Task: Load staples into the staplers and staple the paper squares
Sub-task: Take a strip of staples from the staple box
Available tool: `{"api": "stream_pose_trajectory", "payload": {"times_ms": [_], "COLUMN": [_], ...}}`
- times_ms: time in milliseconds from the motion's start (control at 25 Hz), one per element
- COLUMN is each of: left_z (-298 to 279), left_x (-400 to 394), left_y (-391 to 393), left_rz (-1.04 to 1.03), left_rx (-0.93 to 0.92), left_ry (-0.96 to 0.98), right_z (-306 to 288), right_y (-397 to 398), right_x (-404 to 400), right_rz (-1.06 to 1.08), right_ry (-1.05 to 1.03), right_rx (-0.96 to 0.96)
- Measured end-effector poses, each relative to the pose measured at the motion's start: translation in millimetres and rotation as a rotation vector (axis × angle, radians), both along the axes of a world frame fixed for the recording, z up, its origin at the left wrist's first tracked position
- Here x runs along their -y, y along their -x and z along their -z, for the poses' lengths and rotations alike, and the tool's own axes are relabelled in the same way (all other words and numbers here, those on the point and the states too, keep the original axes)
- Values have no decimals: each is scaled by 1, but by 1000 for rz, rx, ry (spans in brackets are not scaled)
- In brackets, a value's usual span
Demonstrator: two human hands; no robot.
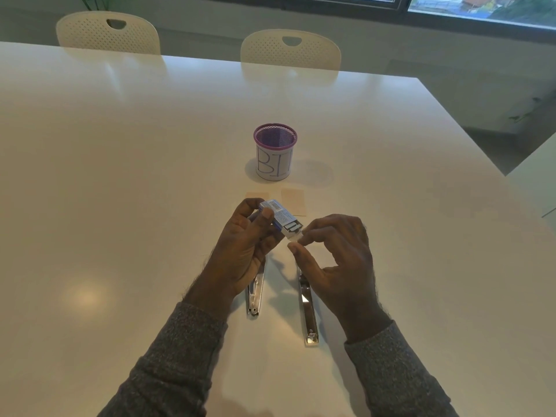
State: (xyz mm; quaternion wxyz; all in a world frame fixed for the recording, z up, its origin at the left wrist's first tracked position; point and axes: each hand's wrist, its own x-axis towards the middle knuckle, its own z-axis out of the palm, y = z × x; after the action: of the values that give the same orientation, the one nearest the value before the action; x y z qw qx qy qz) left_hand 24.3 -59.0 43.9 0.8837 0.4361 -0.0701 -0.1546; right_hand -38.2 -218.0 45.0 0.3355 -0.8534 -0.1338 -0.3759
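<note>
Up close, left hand point(240, 245) curled around small cardboard staple box point(278, 216); right hand point(337, 260) fingertips pinching its open flap; shiny metal staplers point(308, 308) beneath; smooth white table point(120, 176) wide open around.

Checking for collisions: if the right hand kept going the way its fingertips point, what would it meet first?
The open end of the staple box held by the left hand; the right hand already pinches there, though depth is unclear.

A purple mesh cup point(275, 152) stands on the white table point(120, 176), two chairs point(108, 33) behind.

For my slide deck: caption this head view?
Left hand holds staple box; right hand pulls its flap above two open staplers.
</note>
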Motion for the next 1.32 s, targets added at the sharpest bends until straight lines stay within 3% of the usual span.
{"api": "stream_pose_trajectory", "payload": {"times_ms": [280,640,1160,1320], "left_z": [1,5,7,8], "left_x": [0,3,2,3], "left_y": [-2,-2,-4,-4], "left_rz": [27,65,97,93], "left_rx": [53,111,124,121], "left_ry": [-32,-161,-198,-189], "right_z": [-2,-10,-11,-12], "right_y": [1,-1,-3,0], "right_x": [-3,13,19,16], "right_rz": [87,-8,3,58], "right_ry": [-136,-236,-180,-86], "right_rx": [-171,-435,-531,-422]}}
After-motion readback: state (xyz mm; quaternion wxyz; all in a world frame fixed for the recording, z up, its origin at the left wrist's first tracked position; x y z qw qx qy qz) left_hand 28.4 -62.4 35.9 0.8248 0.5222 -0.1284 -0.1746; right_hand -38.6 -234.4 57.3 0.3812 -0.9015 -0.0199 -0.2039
